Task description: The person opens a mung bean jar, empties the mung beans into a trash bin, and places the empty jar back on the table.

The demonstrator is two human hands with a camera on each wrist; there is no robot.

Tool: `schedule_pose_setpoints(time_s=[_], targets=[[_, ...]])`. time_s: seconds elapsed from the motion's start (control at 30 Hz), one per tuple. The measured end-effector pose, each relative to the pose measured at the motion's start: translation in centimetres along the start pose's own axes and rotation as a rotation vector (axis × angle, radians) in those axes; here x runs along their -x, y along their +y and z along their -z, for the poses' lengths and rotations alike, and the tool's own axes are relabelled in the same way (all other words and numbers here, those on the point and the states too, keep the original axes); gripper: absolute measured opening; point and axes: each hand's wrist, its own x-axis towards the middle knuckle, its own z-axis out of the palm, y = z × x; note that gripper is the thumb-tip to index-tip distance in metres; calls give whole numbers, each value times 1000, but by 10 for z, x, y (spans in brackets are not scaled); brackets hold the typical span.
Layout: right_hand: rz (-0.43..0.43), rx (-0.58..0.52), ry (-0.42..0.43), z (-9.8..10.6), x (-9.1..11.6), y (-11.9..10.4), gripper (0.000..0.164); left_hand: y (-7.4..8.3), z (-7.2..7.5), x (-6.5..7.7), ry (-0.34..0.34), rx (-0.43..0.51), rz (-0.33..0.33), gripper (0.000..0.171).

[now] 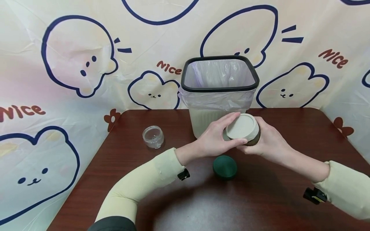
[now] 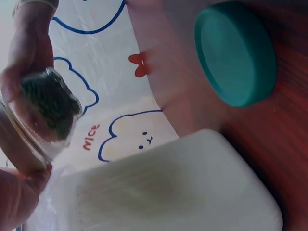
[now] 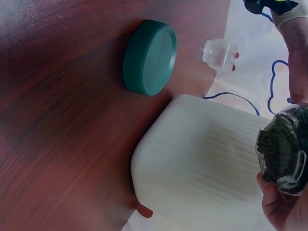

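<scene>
In the head view, a clear jar (image 1: 255, 140) with dark green grainy contents and a pale screw lid (image 1: 242, 126) is held up in front of the bin. My left hand (image 1: 214, 136) grips the lid, its thumb and fingers spread around the rim. From the other side my right hand (image 1: 270, 141) holds the jar body. The wrist views show the jar's clear bottom (image 3: 279, 150) and the dark green filling through it. Below the hands, a green round lid (image 1: 224, 167) lies on the table.
Behind the jar stands a pale bin (image 1: 199, 120) with a black rim and a purple-tinted liner bag. To the left is a small clear open jar (image 1: 153, 137) on the dark red-brown table (image 1: 179, 205). A printed cloth (image 1: 150, 41) hangs at the back and sides.
</scene>
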Motion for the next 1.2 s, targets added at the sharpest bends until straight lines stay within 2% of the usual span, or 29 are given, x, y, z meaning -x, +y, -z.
schedule_pose_setpoints(time_s=[0.2,0.3,0.4,0.5,0.6,0.67,0.83,1.2], targets=[[7,22,9,0,-1,-2,80,6,-1,3,51,29,80,78],[39,28,1,2,0,-3,76,6,4,3,21,48,85,83],[76,21,-26,3,0,-3,77,1,11,0,-52,71,49,89],[105,7,-46,4,1,-3,79,-5,17,-3,-116,103,-22,92],[119,-2,-46,5,1,-3,79,-11,21,-5,-141,147,-95,92],[123,-9,-49,7,1,-3,78,-13,22,-6,-143,172,-120,91],[86,-28,-80,8,1,-4,78,-14,19,-7,-132,188,-117,88],[17,-68,-116,9,2,-5,77,-11,15,-6,-109,143,-112,83]])
